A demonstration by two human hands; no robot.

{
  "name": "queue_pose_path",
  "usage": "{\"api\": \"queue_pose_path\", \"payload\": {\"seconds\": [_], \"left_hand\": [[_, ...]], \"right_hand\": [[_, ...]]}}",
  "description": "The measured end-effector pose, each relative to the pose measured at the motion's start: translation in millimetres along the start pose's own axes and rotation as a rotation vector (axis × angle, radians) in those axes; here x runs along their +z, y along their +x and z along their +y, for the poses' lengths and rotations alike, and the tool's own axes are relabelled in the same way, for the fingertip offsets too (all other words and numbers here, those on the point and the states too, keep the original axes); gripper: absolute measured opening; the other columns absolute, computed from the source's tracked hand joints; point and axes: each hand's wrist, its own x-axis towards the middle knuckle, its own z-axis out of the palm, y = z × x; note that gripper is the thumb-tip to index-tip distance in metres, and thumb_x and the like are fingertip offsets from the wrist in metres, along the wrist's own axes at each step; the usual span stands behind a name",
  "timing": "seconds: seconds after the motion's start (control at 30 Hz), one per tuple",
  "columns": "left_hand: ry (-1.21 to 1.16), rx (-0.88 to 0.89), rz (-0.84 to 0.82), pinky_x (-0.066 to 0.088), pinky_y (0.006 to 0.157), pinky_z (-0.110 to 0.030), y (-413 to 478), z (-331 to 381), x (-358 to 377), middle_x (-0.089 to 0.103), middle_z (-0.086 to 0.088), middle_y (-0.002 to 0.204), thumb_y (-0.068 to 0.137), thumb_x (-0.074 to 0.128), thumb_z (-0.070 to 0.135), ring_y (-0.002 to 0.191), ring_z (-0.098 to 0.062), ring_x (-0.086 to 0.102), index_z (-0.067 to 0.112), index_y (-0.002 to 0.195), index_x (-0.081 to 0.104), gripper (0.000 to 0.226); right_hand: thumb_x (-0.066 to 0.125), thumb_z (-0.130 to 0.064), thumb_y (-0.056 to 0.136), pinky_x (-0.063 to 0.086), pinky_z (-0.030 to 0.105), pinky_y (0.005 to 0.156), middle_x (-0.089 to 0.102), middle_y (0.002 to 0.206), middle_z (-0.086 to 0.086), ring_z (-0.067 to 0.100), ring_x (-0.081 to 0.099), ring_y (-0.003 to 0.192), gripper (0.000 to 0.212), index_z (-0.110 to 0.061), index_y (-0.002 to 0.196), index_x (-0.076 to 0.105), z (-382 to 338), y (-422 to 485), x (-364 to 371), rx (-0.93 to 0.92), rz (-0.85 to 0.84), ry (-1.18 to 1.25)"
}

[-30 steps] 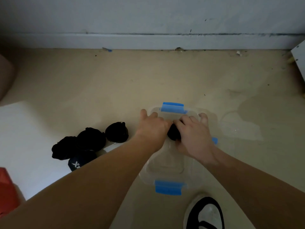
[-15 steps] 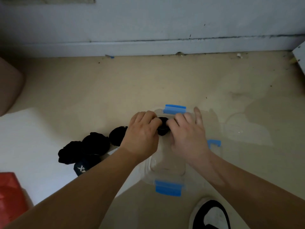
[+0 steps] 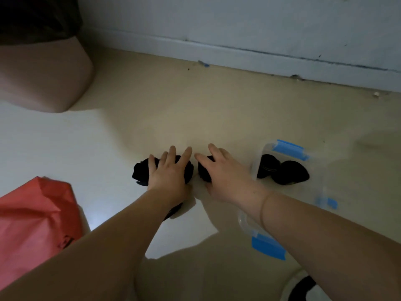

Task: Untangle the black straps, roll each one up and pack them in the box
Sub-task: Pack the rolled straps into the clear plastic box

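Left hand (image 3: 168,172), fingers spread, presses flat on a cluster of rolled black straps (image 3: 140,171) lying on the pale floor (image 3: 165,109). Just beside it, the right hand (image 3: 225,174) curls loosely over another black roll (image 3: 203,172). To the right, a clear plastic box with blue latches (image 3: 289,148) holds two rolled straps (image 3: 284,172).

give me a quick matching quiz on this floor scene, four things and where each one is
Things:
1. clear box
2. red bag
3. left hand
4. shoe

Places:
A. bottom right corner
B. pressed on rolled straps outside the box
C. right of both hands, two rolls inside
D. far left on the floor

Pairs: 1-C, 2-D, 3-B, 4-A
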Motion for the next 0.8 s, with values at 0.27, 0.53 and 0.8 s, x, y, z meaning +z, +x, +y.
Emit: {"api": "queue_pose_path", "payload": {"seconds": [0.27,0.53,0.8], "left_hand": [[0.06,0.045,-0.01,0.009,0.13,-0.057,17,-2,-10,0.045,-0.007,0.142,0.087,0.07,0.033,0.13,-0.034,0.054,0.032,0.153,0.036,0.074],[-0.438,-0.034,0.292,0.048,0.102,-0.045,9,32,-59,0.05,-0.011,0.139,0.088,0.064,0.054,0.124,-0.035,0.054,0.026,0.156,0.039,0.078],[-0.782,0.255,0.016,0.061,0.085,-0.041,-6,127,-113,0.072,0.007,0.101,0.072,0.064,0.051,0.094,-0.015,0.07,0.031,0.112,0.067,0.045]], "right_hand": [[0.067,-0.024,0.092,0.052,0.041,0.083,0.044,0.134,0.007,0.033,0.053,0.117,0.062,-0.03,0.149,0.044,6,21,6,0.069,0.072,0.105],[0.076,-0.029,0.085,0.053,0.042,0.097,0.048,0.13,0.001,0.029,0.056,0.118,0.066,-0.037,0.144,0.049,41,-59,-69,0.204,0.291,0.306],[0.081,-0.037,0.088,0.051,0.035,0.105,0.059,0.139,-0.001,0.023,0.063,0.122,0.079,-0.028,0.155,0.039,118,-129,-55,0.324,-0.165,0.271]]}}
